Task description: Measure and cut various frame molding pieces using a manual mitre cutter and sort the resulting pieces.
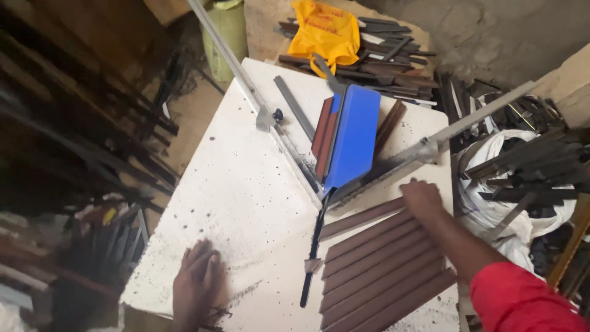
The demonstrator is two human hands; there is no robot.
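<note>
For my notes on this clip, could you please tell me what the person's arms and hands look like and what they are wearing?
Both hands are bare: no gloves, rings or watch show. The right hand leads to an arm with a bright red sleeve covering the upper part, the forearm uncovered. The left hand shows only to the wrist, with no sleeve in view.

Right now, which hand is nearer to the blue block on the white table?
The right hand. It rests on the brown strips just below and right of the blue block. The left hand lies flat at the table's near edge, far off.
</note>
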